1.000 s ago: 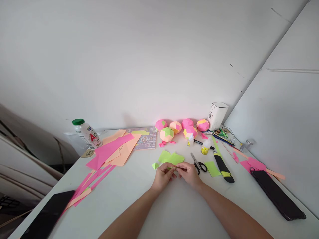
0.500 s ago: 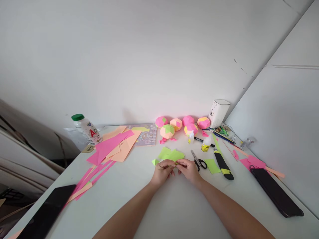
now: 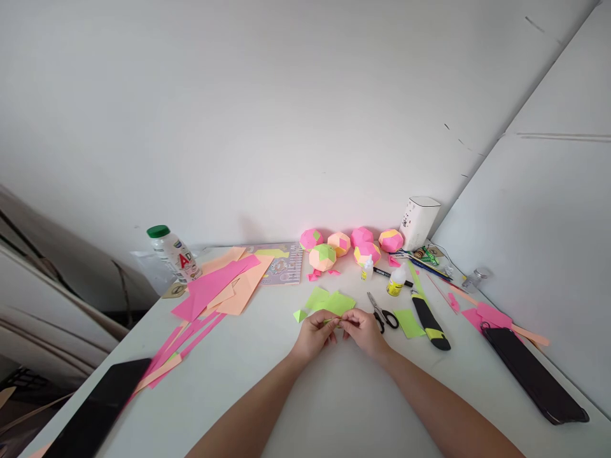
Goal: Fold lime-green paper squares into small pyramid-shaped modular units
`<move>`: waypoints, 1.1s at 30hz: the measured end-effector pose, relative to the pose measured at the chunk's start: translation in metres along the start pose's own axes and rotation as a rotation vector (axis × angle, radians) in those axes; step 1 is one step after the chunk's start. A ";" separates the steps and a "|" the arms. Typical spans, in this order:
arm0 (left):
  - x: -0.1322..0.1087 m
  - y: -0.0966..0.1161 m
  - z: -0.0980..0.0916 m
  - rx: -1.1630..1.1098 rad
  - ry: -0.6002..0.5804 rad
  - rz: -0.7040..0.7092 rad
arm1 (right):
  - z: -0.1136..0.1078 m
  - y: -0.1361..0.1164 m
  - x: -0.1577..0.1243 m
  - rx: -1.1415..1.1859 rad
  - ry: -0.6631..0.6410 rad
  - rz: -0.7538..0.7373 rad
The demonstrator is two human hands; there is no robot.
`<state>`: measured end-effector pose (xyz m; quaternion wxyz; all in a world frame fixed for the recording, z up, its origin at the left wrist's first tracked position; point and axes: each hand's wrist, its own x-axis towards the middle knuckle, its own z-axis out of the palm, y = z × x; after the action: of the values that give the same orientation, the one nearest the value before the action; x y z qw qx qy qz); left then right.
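Observation:
My left hand [image 3: 314, 336] and my right hand [image 3: 363, 332] meet fingertip to fingertip at the middle of the table. Both are closed in a pinch on a small piece of green paper [image 3: 333, 320], mostly hidden by the fingers. Just beyond them lie flat green paper sheets [image 3: 340, 301], and a small folded green paper piece [image 3: 300, 315] stands to their left. Black-handled scissors [image 3: 382, 312] rest close to my right hand, beside a green paper square [image 3: 408, 323] and a black and yellow utility knife [image 3: 430, 324].
Several paper balls [image 3: 323, 257] line the wall, with glue bottles [image 3: 396, 281] in front. Pink and orange sheets [image 3: 210, 286] and a green-capped bottle [image 3: 174, 254] are at left. A dark tablet [image 3: 95, 407] and a black case [image 3: 534, 375] flank the table's sides.
The view has shifted slightly, so everything appears a little lower and further right. My hands keep their pinch together, with only slight finger movement.

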<state>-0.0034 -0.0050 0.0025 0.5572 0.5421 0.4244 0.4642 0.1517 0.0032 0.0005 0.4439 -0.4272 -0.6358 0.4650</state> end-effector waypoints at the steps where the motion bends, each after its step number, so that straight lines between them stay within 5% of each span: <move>1: 0.000 0.000 -0.001 -0.007 0.000 0.006 | 0.000 0.001 0.000 0.007 -0.005 0.002; 33: -0.001 -0.002 0.000 -0.016 -0.007 0.058 | -0.001 -0.008 0.000 -0.078 -0.040 0.012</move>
<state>-0.0038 -0.0056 0.0002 0.5495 0.5513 0.4030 0.4815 0.1518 0.0014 0.0080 0.4115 -0.4385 -0.6595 0.4511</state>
